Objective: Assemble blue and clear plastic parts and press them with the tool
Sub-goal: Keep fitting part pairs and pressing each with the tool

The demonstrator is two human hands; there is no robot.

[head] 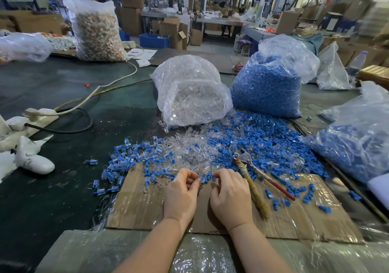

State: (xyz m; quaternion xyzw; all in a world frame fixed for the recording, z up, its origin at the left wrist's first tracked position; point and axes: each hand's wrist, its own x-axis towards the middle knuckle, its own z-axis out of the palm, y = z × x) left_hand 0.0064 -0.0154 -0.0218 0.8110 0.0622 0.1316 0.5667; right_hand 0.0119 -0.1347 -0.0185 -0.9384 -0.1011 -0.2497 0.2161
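Parts in hand: left hand (182,192) and right hand (230,197) sit close together over the cardboard sheet (294,220), fingers curled in. Left fingertips seem to pinch a small clear piece; whether the right one holds anything, cannot tell.
Loose stock: clear parts (189,146) and blue parts (263,142) spilled in one mixed heap just beyond the fingertips, toward the table's far side.
Finished pieces: blue-and-clear assemblies (126,156) scattered left of the heap, some off the cardboard onto the dark table (63,95).
Tool: pliers (252,173) lie just right of the right hand, jaws in the blue pile, handles toward the near edge. Untouched.
Supply: bag of clear parts (189,95) and bag of blue parts (271,83) behind the heap; another blue-filled bag (357,140) at the right edge.
Risk: tiny clear pieces read poorly against clear film and tape, so a mispick or a cocked fit is likely; pressing that would jam or crack it. A sweep for the pliers could scatter blue parts.
Room: bare cardboard near the wrists is the open working patch; bags wall the far and right sides, cables (73,112) and a white object (33,159) crowd the left.
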